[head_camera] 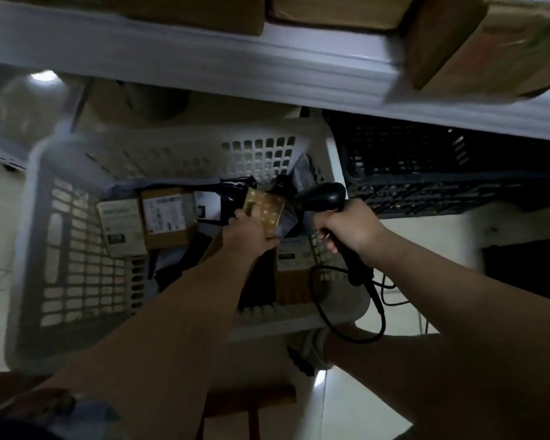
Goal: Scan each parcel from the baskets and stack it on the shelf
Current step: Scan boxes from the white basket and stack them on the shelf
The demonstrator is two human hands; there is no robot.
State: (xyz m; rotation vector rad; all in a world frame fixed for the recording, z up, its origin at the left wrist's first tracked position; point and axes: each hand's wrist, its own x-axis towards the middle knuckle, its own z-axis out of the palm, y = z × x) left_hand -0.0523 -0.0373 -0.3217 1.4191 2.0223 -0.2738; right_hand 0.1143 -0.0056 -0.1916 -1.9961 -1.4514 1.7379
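My left hand (246,231) reaches into the white basket (35,236) and grips a small gold patterned parcel (265,209) by its near end. My right hand (350,230) holds a black corded barcode scanner (326,196) by the handle, its head just right of the gold parcel. Inside the basket lie a brown box with a white label (167,217), a flat labelled parcel (121,225), black mailer bags (226,193) and another labelled box (294,265). The white shelf (267,61) above carries several brown cardboard boxes (477,42).
A black crate (426,173) sits right of the white basket under the shelf. The scanner's cable (356,331) loops over the basket's near rim. A wooden stool edge (251,398) and my foot (311,347) are on the pale tiled floor.
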